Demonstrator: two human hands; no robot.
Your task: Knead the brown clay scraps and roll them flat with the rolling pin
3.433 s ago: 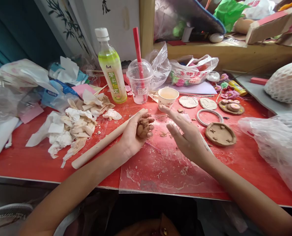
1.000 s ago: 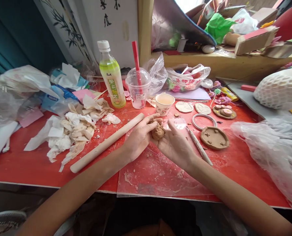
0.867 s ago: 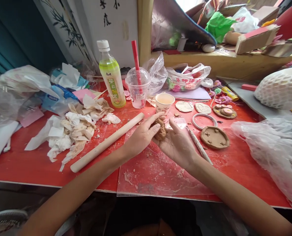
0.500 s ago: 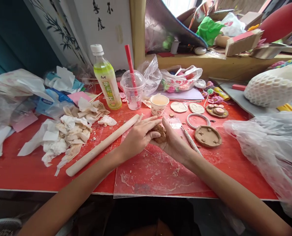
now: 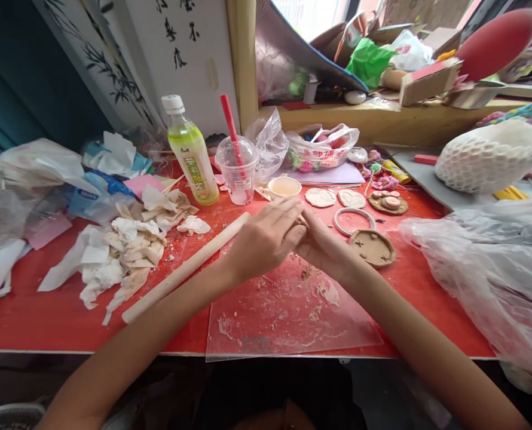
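Note:
My left hand (image 5: 263, 239) lies over my right hand (image 5: 322, 248), palms facing, above the clear plastic sheet (image 5: 284, 322). Between them they press a lump of brown clay, almost wholly covered by the fingers now. Clay crumbs and pale smears mark the sheet below. A wooden rolling pin (image 5: 180, 272) rests slantwise to the left of my hands. Just behind my fingers stands a paper cup (image 5: 284, 188) of cloudy liquid. Right of my hands is a round clay piece with a raised rim (image 5: 372, 248), with a pale ring (image 5: 354, 221) touching or close behind it.
Flat clay discs (image 5: 320, 197) and a decorated clay piece (image 5: 388, 202) lie at the back. A drink bottle (image 5: 193, 158) and a plastic cup with a red straw (image 5: 238, 173) stand behind. Crumpled tissues (image 5: 127, 245) cover the left; a clear plastic bag (image 5: 476, 269) spreads over the right.
My hands have closed further together, and the clay lump that showed between them is now nearly hidden. More brown crumbs lie on the sheet. The view has shifted slightly.

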